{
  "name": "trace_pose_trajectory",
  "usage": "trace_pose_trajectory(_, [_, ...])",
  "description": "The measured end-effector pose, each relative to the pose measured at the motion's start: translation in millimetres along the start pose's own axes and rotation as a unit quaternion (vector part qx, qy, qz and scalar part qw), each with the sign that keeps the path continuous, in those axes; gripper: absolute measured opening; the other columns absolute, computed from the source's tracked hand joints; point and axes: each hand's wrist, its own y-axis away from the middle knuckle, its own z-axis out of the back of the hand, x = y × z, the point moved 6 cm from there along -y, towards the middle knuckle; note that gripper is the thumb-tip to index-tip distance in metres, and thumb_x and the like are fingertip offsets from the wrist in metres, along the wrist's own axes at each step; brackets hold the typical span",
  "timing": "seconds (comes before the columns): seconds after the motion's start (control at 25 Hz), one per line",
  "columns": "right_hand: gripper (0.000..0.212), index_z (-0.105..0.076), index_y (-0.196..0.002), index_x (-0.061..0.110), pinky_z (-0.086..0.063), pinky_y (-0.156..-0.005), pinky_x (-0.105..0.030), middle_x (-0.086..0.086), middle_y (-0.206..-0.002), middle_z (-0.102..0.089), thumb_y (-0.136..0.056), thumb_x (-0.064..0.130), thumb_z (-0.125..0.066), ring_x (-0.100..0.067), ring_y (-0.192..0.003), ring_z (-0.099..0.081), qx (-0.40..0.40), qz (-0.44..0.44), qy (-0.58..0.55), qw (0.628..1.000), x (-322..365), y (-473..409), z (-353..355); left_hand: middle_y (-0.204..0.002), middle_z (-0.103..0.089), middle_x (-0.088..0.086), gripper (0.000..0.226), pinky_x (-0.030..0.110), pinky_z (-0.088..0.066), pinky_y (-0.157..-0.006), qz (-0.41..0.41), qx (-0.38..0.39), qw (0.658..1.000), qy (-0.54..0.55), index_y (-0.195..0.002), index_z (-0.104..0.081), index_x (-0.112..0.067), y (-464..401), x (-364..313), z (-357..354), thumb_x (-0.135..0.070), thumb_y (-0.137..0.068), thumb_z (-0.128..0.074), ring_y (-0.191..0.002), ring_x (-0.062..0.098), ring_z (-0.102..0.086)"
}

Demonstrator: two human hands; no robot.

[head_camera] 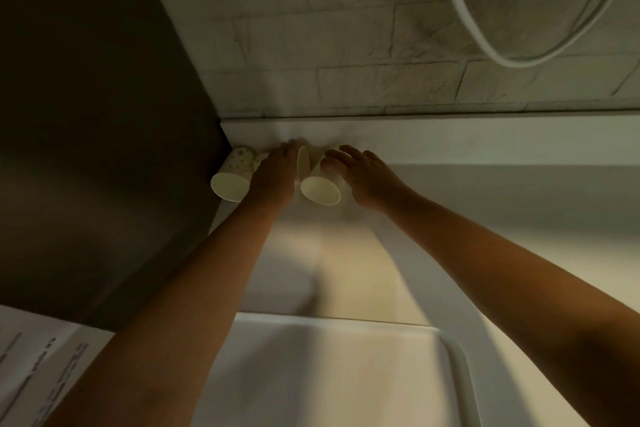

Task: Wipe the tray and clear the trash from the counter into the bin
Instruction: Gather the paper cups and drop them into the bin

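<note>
Nearest the viewer, a white tray [332,374] lies on the desk [519,218] at its near edge, bare on top and apart from the hands. To its left, on a pale surface at the lower left corner of the view, printed sheets [41,374] carry dark lines of writing, too blurred and skewed to read; no brand or label can be made out anywhere.

Both arms reach to the far left corner of the desk, where three paper cups stand against the low back ledge beside a dark panel [86,114]. The left hand [277,172] curls around the middle cup [303,161], tipping it on edge. The right hand [360,172] rests its bent fingers on the right cup [320,189], which leans with its mouth toward the viewer. The speckled cup [232,180] in the very corner, just left of the left hand, is not held.

The step appears to be gathering the cups as trash. It would go best by nesting them into one stack, taking the corner cup too, and squeezing lightly so the thin walls do not crumple. The bin is not in view.

On the brick wall [346,28] beyond hangs a white cable loop [464,14].
</note>
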Motion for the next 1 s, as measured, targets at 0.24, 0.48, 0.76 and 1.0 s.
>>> trace_pose_trajectory(0.24, [0.05,-0.064,-0.108,0.016,-0.052,-0.063,-0.04,-0.016,-0.104,-0.063,-0.059,0.006,-0.074,-0.036,-0.092,-0.063,-0.063,0.033,0.063,0.996,4,-7,-5,-0.142,-0.039,0.007,0.063,0.044,-0.039,-0.094,-0.011,-0.024,0.994,-0.11,-0.145,-0.027,-0.018,-11,-2,-1,-0.004,-0.089,-0.051,-0.132,0.026,-0.037])
trace_pose_trajectory(0.48, [0.066,-0.041,-0.134,0.015,-0.037,-0.097,-0.041,-0.007,-0.133,-0.047,-0.075,0.012,-0.07,-0.03,-0.126,-0.042,0.022,-0.021,-0.028,0.999,-4,-2,0,-0.147,-0.031,0.008,0.094,0.056,-0.028,-0.106,0.037,0.051,0.996,-0.059,-0.148,-0.011,-0.015,-14,5,-8,-0.014,-0.076,-0.071,-0.134,0.03,-0.034])
trace_pose_trajectory(0.76, [0.078,-0.038,-0.132,0.018,-0.047,-0.087,-0.039,-0.007,-0.123,-0.047,-0.065,0.017,-0.077,-0.029,-0.112,-0.051,-0.003,-0.234,-0.289,0.928,-30,51,32,-0.132,-0.048,0.012,0.081,0.034,-0.044,-0.093,0.042,-0.082,0.966,0.241,-0.136,-0.036,-0.007,9,-6,27,-0.011,-0.066,-0.076,-0.119,0.03,-0.049])
trace_pose_trajectory(1.0, [0.07,-0.04,-0.13,0.013,-0.04,-0.073,-0.028,-0.009,-0.116,-0.058,-0.071,0.023,-0.076,-0.028,-0.1,-0.056,-0.086,-0.346,-0.388,0.85,0,136,59,-0.111,-0.062,0.004,0.062,0.03,-0.051,-0.078,0.166,-0.025,0.856,0.489,-0.116,-0.051,-0.012,75,-33,28,-0.029,-0.064,-0.079,-0.095,0.02,-0.061])
